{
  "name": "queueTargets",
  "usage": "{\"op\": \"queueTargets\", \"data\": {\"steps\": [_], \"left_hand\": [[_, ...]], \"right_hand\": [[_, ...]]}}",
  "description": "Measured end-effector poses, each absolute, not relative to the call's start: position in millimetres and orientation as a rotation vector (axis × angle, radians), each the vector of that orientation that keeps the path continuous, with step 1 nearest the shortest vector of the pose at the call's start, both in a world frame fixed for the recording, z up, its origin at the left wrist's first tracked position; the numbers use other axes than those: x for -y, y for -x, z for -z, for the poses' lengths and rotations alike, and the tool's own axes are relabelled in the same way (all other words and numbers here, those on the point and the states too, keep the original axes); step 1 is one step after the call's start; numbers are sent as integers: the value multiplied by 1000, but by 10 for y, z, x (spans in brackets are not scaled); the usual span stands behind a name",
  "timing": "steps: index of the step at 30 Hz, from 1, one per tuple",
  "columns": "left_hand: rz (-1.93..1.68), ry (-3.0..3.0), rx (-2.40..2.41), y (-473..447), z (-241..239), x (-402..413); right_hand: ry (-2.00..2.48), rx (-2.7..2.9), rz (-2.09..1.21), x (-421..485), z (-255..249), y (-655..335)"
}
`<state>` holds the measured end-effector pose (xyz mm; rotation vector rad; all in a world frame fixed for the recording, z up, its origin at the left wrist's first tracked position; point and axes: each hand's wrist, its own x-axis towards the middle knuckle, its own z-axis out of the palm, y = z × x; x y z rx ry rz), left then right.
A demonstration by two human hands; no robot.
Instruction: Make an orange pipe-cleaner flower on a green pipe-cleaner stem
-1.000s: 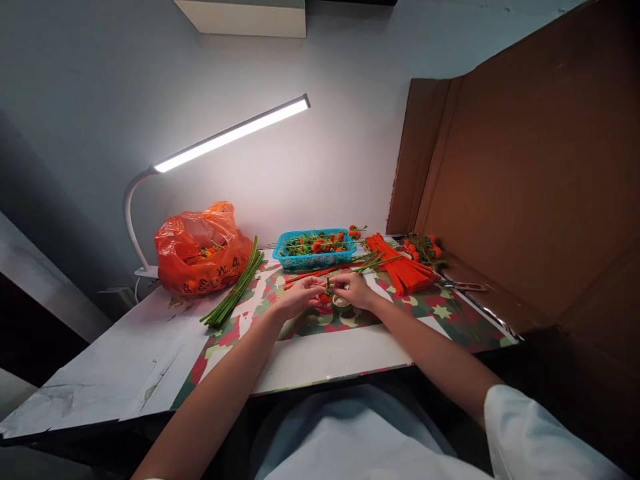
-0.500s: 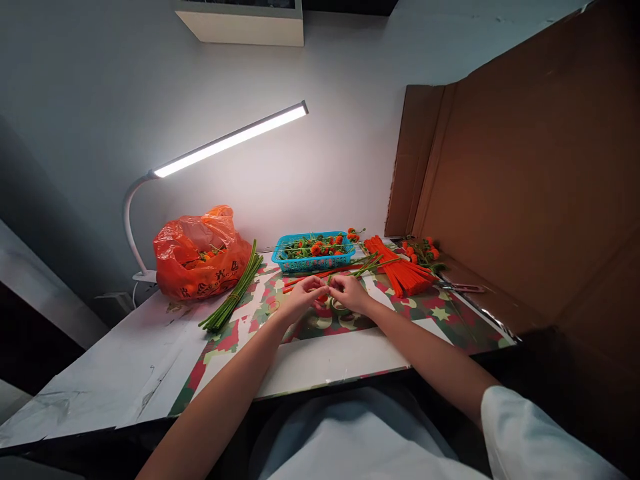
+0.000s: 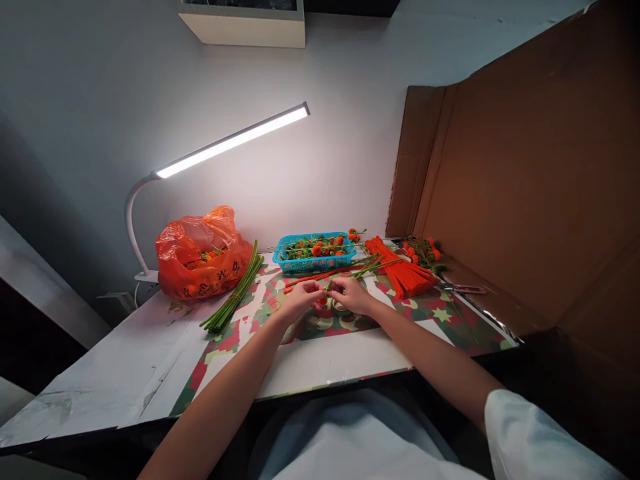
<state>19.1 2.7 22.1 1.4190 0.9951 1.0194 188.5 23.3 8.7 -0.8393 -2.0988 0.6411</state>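
Observation:
My left hand (image 3: 303,299) and my right hand (image 3: 352,295) are close together over the middle of the patterned table cover, fingertips pinched. A short green stem (image 3: 329,285) stands up between the fingertips, at my right thumb and forefinger. Just below it shows an orange bit (image 3: 321,303), partly hidden; whether it joins the stem I cannot tell. What the left fingers pinch is hidden. Under my right hand lies a green roll (image 3: 341,309), perhaps tape. Beyond the hands lie loose green stems (image 3: 369,265) and a fan of orange fuzzy stems (image 3: 403,270).
Behind the hands stands a blue basket (image 3: 300,267) of orange flowers. At left are a bundle of green stems (image 3: 234,297) and an orange plastic bag (image 3: 203,260), beneath a lit lamp (image 3: 235,140). Scissors (image 3: 465,289) and more orange flowers (image 3: 423,251) lie right, beside a cardboard wall (image 3: 525,173).
My fingertips have drawn slightly apart, and the green stem between them shows more clearly. The view has shifted a little; the other things on the table stay put.

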Motion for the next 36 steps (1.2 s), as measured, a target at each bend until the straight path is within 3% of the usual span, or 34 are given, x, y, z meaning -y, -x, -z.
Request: {"op": "queueTargets", "data": {"steps": [17, 27, 36], "left_hand": [[-1010, -1474, -1067, -214, -144, -82], [-912, -1490, -1013, -152, -155, -91], [-742, -1131, -885, -83, -223, -64]], "right_hand": [[879, 2119, -458, -284, -33, -1904], [738, 2156, -542, -306, -72, -1955], [616, 2100, -681, -240, -155, -1936]]}}
